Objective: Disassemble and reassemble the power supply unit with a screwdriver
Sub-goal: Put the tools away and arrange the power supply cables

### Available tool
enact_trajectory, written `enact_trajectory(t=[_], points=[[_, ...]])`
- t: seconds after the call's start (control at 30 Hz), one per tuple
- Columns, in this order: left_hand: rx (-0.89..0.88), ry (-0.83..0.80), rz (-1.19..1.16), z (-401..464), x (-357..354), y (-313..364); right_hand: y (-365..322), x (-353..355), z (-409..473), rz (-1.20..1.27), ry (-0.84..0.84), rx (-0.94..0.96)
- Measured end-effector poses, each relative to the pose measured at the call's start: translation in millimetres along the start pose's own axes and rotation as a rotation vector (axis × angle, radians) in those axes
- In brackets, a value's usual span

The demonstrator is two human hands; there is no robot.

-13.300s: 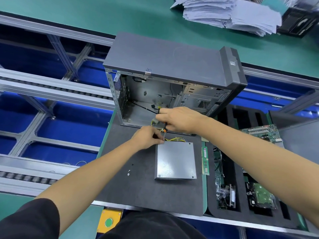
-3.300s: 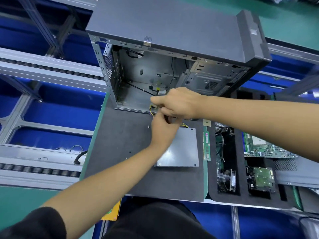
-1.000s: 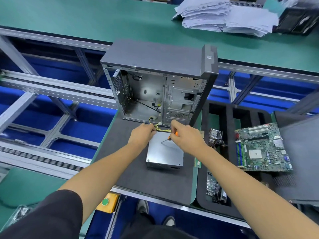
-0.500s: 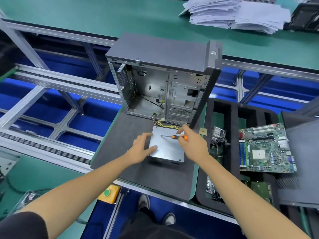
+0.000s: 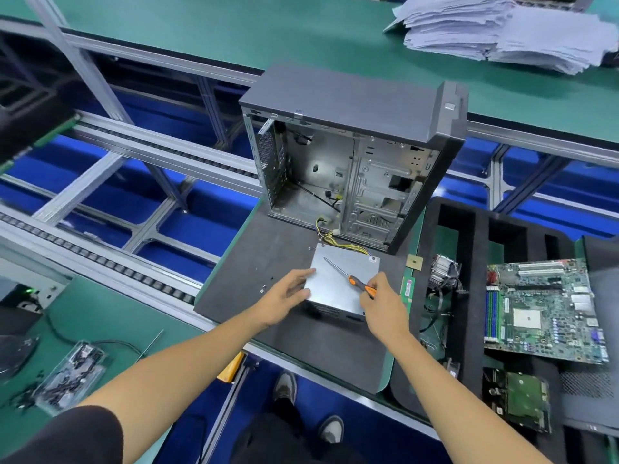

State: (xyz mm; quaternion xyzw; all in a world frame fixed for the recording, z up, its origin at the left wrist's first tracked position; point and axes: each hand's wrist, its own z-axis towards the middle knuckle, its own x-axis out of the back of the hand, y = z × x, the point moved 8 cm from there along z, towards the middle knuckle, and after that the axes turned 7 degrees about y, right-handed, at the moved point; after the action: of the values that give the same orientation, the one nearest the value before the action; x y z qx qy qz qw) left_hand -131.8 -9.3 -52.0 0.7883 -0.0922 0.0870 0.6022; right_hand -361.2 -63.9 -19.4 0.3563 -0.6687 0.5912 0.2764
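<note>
The power supply (image 5: 343, 283) is already out of the computer case (image 5: 351, 155) and lies flat on the dark mat (image 5: 268, 249) just in front of the case's open side. Its yellow wires (image 5: 330, 237) trail back toward the case floor. Judging from this, the removal half of the job looks done or nearly so. What is left is to free or sort the wires, then put the box back inside the case and screw it down. A few small screws (image 5: 263, 289) lie on the mat to the left of the power supply, apparently waiting for refitting.

The left hand (image 5: 286, 298) rests against the power supply's near left corner with its fingers spread and fairly straight, steadying the box and not gripping it. The right hand (image 5: 380, 301) is at the near right edge of the power supply and pinches the orange handle of the screwdriver (image 5: 348, 277). The screwdriver's shaft lies slanted across the top of the box, with its tip pointing toward the far left corner. So the power supply sits between the two hands, touching both.
</note>
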Motion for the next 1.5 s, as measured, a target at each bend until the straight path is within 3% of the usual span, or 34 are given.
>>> enact_trajectory(t=[0.07,0.13,0.2,0.3,0.5,0.7,0.77,0.9,0.97,1.07,1.2,1.5], points=[[0.008,0.135,0.061,-0.1,20.6,-8.9,1.5,-0.3,-0.8,-0.017,0.016,-0.002],[0.034,0.402,0.324,-3.9,58.2,-22.1,2.7,1.0,-1.2,-0.037,0.044,0.000],[0.137,0.545,0.577,-15.0,84.8,-36.6,2.3,2.0,-2.5,-0.071,0.072,0.013],[0.190,0.519,0.545,-15.7,92.4,-52.0,0.3,2.0,-5.8,-0.089,0.110,0.010],[0.044,0.535,0.580,-15.0,93.4,-54.4,-3.6,3.8,-8.9,-0.139,0.204,-0.007],[0.017,0.381,0.712,0.9,96.5,-56.6,-16.2,2.6,-14.6,-0.179,0.330,-0.077],[0.056,0.340,0.658,7.1,100.0,-59.6,-21.5,2.0,-17.8,-0.176,0.373,-0.088],[0.211,0.425,0.113,15.3,114.9,-65.6,-29.9,5.2,-25.4,-0.140,0.482,-0.114],[0.267,0.375,-0.105,23.1,113.7,-63.5,-36.0,5.7,-27.1,-0.122,0.522,-0.119],[0.336,0.279,-0.216,37.5,111.4,-59.5,-46.9,5.0,-24.6,-0.074,0.559,-0.127],[0.357,0.156,-0.085,51.9,109.1,-60.7,-56.2,-1.4,-17.6,-0.044,0.538,-0.140],[-0.034,-0.186,0.868,64.5,91.3,-55.8,-55.4,-10.9,-11.3,-0.026,0.555,-0.173]])
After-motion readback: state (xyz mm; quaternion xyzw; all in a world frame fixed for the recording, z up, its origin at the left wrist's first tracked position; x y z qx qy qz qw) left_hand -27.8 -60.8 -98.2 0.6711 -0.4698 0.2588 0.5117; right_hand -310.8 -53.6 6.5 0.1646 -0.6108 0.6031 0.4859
